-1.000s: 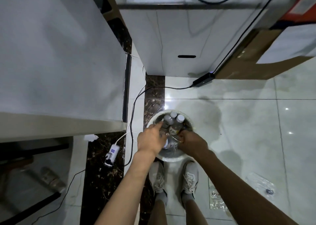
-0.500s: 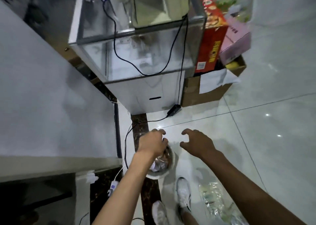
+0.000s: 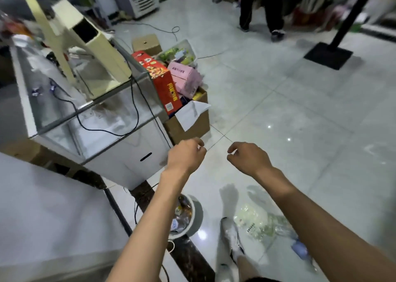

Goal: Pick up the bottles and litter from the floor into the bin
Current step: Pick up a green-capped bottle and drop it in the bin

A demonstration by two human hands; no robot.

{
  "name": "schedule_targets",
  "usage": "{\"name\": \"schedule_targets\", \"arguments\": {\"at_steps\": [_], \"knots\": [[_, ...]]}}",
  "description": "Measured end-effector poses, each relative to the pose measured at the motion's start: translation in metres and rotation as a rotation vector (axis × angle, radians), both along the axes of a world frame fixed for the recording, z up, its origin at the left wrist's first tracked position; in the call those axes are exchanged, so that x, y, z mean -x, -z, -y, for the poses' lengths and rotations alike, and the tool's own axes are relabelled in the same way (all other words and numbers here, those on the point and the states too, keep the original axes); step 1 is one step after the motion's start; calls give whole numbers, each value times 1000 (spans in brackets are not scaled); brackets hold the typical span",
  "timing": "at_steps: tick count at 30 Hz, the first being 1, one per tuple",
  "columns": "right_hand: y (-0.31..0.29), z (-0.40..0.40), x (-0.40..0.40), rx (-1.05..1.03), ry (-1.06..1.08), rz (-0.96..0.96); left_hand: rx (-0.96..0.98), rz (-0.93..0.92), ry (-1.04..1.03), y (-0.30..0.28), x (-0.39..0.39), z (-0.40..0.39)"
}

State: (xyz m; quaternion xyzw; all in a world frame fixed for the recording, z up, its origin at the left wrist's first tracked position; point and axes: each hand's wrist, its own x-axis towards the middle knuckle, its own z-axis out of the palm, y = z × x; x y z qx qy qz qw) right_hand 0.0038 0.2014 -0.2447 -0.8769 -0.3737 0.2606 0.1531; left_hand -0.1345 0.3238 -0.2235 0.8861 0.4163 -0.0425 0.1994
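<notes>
The white round bin stands on the floor below my left forearm, with bottles and crumpled plastic inside it. A clear plastic bag and a crushed clear bottle lie on the tiles right of my shoe, under my right forearm. My left hand and my right hand hang in the air well above the floor, fingers loosely curled, each holding nothing.
A glass-topped white cabinet with cables stands left of the bin, and a white counter fills the lower left. Cardboard boxes with red and pink packs sit beside the cabinet. A person's legs and a black stand base are far off.
Both hands have left the bin and risen as my view lifted from straight down to across the room. The bin now sits low in the frame.
</notes>
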Motion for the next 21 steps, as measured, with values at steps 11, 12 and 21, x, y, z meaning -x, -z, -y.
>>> {"name": "schedule_targets", "arguments": {"at_steps": [11,12,21], "knots": [[-52,229,-46,-132,459,100,22,167,301,-42,-83,172],[-52,246,-51,-130,484,104,25,167,333,-42,-92,188],[-25,392,-100,-69,692,49,93,202,476,-26,-174,316]]}}
